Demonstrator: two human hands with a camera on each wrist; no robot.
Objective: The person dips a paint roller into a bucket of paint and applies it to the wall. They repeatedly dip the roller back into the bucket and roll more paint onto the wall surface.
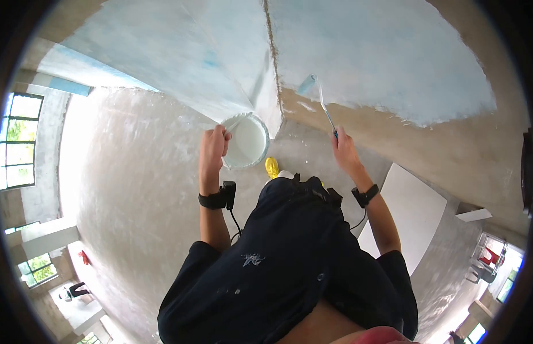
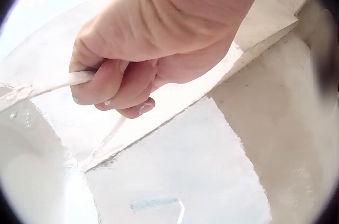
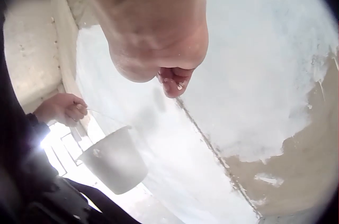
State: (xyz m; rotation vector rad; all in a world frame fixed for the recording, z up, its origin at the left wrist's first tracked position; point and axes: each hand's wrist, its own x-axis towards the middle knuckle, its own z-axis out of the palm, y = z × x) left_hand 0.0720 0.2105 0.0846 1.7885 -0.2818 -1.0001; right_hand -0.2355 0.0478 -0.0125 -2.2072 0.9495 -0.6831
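Note:
My left hand [image 1: 212,150] grips the handle [image 2: 55,85] of a white bucket [image 3: 117,165]. Pale paint lies inside the bucket, and dried paint crusts its rim [image 1: 267,137]. In the right wrist view the bucket hangs below the left hand, slightly tilted. Ahead of me, my right hand [image 1: 345,151] holds a paint roller [image 1: 307,84] by its handle, with the thin frame reaching up to the wall. The roller's pale blue sleeve [image 2: 153,203] lies over the white-painted part of the wall [image 1: 369,63]. In the right wrist view the roller is hidden behind the hand.
A rough corner seam [image 1: 271,40] divides two walls. Bare brown plaster [image 1: 358,121] borders the painted area below and to the right. A white board [image 1: 407,209] lies at the right. My yellow shoe [image 1: 271,167] stands on the concrete floor near the bucket. Windows [image 1: 21,140] are at the left.

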